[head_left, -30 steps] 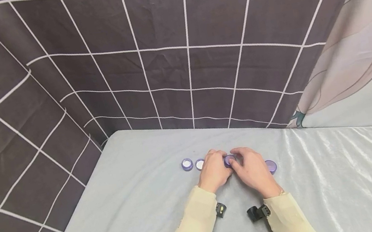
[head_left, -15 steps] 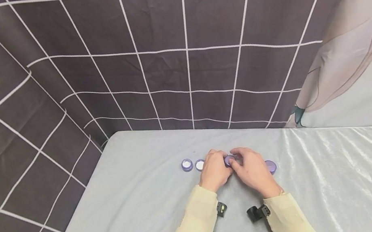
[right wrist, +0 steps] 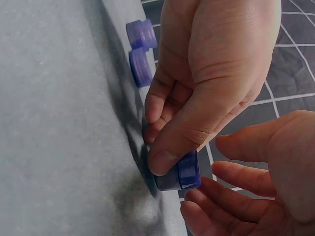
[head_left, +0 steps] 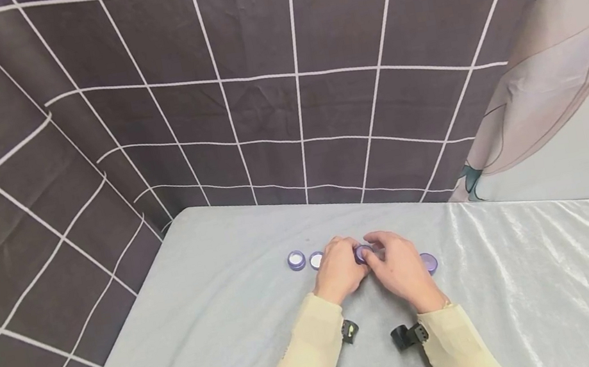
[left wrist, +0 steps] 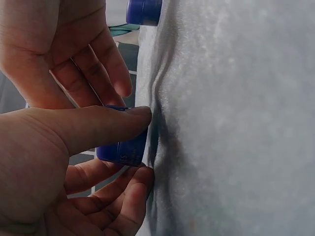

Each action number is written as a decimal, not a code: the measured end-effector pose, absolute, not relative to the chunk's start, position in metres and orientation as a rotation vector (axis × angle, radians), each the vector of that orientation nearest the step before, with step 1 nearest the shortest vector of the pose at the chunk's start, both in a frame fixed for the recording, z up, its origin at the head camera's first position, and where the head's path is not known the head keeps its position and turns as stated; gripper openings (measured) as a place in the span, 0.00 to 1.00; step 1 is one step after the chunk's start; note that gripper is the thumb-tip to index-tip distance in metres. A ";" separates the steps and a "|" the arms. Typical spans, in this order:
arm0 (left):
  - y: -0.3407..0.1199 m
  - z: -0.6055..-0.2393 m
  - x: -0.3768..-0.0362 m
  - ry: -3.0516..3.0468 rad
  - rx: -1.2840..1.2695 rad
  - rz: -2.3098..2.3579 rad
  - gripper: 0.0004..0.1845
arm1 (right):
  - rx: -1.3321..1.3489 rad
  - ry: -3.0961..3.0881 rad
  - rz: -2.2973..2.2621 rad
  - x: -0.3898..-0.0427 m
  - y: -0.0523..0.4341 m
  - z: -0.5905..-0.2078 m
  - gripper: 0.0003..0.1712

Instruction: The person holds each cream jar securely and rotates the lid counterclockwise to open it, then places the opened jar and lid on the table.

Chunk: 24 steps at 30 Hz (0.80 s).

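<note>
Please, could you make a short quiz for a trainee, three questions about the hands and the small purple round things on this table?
1. Open question: In the left wrist view, which hand lays its thumb across the small, round, purple, plastic-looking container?
2. True or false: In the head view, no other purple piece lies to the right of this container.
3. Multiple choice: In the head view, how many round purple pieces with white centres lie to the left of the container? A) one B) two C) four

Key:
1. The left hand.
2. False: a round, flat-looking purple piece lies there.
3. B.
</note>
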<state>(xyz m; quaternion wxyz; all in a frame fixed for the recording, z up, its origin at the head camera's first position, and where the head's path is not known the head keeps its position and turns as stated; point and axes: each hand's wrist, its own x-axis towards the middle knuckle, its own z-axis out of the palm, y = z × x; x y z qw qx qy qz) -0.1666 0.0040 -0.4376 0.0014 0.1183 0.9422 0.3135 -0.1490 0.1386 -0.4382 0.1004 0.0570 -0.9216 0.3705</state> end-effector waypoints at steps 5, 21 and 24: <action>0.003 -0.436 -0.166 2.956 0.368 1.007 0.15 | 0.180 -2.720 1.106 -0.148 0.139 -0.435 0.18; -0.004 -0.424 -0.165 2.955 0.365 1.030 0.14 | 0.174 -2.715 1.148 -0.144 0.136 -0.422 0.18; -0.004 -0.421 -0.163 2.960 0.367 1.030 0.15 | 0.179 -2.709 1.148 -0.143 0.136 -0.421 0.17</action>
